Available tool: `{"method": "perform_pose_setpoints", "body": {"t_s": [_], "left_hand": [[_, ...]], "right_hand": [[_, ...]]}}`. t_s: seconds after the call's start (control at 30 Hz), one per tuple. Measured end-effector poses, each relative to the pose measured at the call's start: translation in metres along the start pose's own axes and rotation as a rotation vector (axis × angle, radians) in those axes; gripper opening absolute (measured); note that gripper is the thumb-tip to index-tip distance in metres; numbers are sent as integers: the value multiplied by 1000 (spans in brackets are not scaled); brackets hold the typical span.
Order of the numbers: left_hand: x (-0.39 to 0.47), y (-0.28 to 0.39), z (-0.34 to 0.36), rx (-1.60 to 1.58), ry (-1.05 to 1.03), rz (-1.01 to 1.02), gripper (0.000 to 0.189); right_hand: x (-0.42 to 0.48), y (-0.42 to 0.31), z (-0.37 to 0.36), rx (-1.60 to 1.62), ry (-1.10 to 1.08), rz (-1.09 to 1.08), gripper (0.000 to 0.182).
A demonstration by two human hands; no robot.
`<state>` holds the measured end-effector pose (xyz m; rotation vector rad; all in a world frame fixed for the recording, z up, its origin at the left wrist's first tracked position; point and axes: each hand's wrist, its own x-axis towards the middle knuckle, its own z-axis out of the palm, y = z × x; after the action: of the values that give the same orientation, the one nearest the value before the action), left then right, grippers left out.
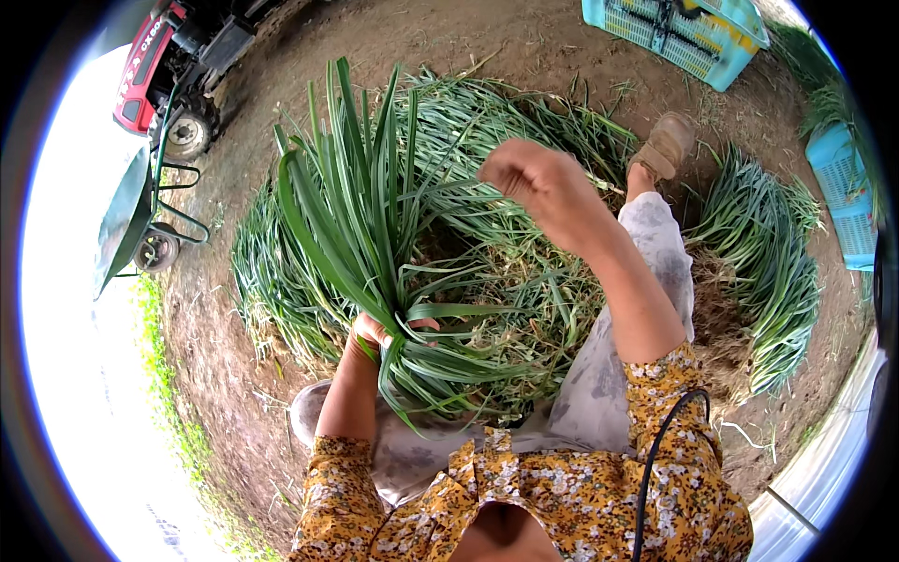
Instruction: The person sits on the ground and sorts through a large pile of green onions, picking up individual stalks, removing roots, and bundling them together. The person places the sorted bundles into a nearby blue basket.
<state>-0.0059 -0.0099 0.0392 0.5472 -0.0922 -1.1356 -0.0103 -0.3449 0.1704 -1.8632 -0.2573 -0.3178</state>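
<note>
My left hand [383,331] is closed around a bunch of long green leaves [351,204], gripping it near its gathered lower part. The leaves fan upward from the hand, and others droop to the right over my lap. My right hand [523,168] is raised over the pile, its fingers curled; whether it holds anything cannot be told. Beneath it lies a broad ring of green leafy stalks [456,133], which look like leeks or green onions. Loose leaves and dry trimmings [541,295] cover the ground between my legs.
Another row of leafy stalks [762,260] with roots lies right of my outstretched leg. A turquoise plastic crate [674,42] stands at the top right, another blue crate [843,197] at the right edge. A green wheelbarrow [130,218] and a red tractor [144,70] are at the upper left.
</note>
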Motion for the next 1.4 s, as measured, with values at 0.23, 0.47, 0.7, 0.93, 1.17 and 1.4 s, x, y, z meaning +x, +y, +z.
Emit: {"method": "perform_pose_setpoints", "body": {"t_s": [0.23,0.47,0.7,0.93,1.17,1.4], "left_hand": [[11,6,7,151,71,-46,88],[7,8,10,184,129,17,77],[18,9,26,348,238,10,80],[-2,6,-38,123,45,128,65],[-14,25,-61,131,4,6,68],[-9,20,-21,100,118,184,69]], "right_hand": [[-14,23,33,-74,-4,29,30],[-14,-3,14,238,-143,-160,22],[-20,-6,50,-305,-124,-367,13],[-15,2,3,251,30,47,34],[-39,-6,40,-426,-296,-321,31],[-24,23,5,316,92,122,17]]}}
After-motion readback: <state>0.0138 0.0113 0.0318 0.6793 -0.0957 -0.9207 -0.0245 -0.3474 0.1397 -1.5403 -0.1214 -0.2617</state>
